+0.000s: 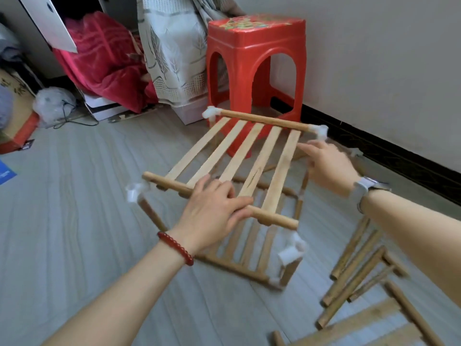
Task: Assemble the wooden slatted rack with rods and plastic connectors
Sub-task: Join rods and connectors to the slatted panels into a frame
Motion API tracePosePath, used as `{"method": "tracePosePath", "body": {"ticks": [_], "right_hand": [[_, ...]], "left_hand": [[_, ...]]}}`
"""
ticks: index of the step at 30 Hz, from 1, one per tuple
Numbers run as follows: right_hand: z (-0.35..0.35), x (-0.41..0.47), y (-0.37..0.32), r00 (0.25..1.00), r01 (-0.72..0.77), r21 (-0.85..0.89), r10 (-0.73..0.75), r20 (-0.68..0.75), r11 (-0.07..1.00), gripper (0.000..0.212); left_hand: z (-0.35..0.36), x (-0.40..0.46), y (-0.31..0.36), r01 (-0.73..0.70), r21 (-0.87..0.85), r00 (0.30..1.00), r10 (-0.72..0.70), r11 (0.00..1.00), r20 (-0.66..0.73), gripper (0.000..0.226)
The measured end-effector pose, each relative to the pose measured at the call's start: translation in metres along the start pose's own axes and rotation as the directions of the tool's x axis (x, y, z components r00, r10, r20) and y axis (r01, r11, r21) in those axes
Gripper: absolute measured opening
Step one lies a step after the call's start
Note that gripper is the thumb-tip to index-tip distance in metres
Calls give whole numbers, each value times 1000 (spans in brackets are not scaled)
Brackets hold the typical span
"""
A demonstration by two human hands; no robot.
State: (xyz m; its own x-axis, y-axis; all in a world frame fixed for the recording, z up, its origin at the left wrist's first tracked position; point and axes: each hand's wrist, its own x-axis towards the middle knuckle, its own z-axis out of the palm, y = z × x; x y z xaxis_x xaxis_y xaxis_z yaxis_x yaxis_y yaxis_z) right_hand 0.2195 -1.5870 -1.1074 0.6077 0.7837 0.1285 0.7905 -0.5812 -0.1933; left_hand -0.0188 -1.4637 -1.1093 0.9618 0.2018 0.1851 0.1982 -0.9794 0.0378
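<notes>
A wooden slatted panel (pixel 252 156) lies tilted over a lower slatted panel (pixel 239 248) on the floor. Upright rods and white plastic connectors (pixel 291 248) join them at the corners. The far rod (pixel 262 119) sits in white connectors at both ends. The near rod (pixel 272 217) is out of its two connectors. My left hand (pixel 214 211) grips the near rod, thumb underneath. My right hand (pixel 329 163) reaches with loosely spread fingers towards the panel's right edge near the far right connector (pixel 321 131); whether it touches is blurred.
A red plastic stool (pixel 254 61) stands just behind the rack by the wall. Several loose wooden rods (pixel 354 268) and another slatted panel (pixel 369 323) lie on the floor at lower right. Boxes, a red blanket and a curtain crowd the back left.
</notes>
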Motion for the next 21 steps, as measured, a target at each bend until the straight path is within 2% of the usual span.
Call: {"method": "tracePosePath", "body": {"ticks": [1, 3, 4, 6, 7, 10, 13, 19, 21], "right_hand": [[1, -9, -4, 1000, -5, 181, 6, -3, 983, 43], [5, -38, -15, 999, -44, 542, 47, 8, 839, 29], [6, -55, -17, 996, -85, 666, 87, 30, 741, 25], [9, -84, -25, 981, -191, 791, 136, 137, 581, 23], [12, -94, -25, 975, -223, 818, 112, 193, 531, 25], [19, -101, -12, 951, -235, 818, -50, 306, 525, 28], [23, -99, -2, 927, -250, 837, -128, 351, 486, 25], [34, -100, -4, 954, -289, 851, 60, 293, 439, 7], [35, -98, -7, 957, -290, 853, 118, 265, 434, 8]], "left_hand": [[5, 4, 4, -2, -31, 998, 0, 1000, -61, 44], [11, 14, 15, 30, -57, 993, -36, 998, -113, 43], [13, 20, 23, 58, -61, 992, -64, 996, -108, 42], [16, 28, 32, 105, -83, 990, -112, 991, -82, 36], [18, 32, 36, 101, -104, 991, -109, 989, -83, 34], [23, 41, 48, 47, -108, 995, -56, 993, -81, 31], [27, 45, 53, 41, -106, 992, -53, 994, -117, 22], [32, 39, 48, 24, -119, 974, -51, 993, -222, 17], [34, 36, 48, 17, -127, 969, -48, 992, -242, 17]]}}
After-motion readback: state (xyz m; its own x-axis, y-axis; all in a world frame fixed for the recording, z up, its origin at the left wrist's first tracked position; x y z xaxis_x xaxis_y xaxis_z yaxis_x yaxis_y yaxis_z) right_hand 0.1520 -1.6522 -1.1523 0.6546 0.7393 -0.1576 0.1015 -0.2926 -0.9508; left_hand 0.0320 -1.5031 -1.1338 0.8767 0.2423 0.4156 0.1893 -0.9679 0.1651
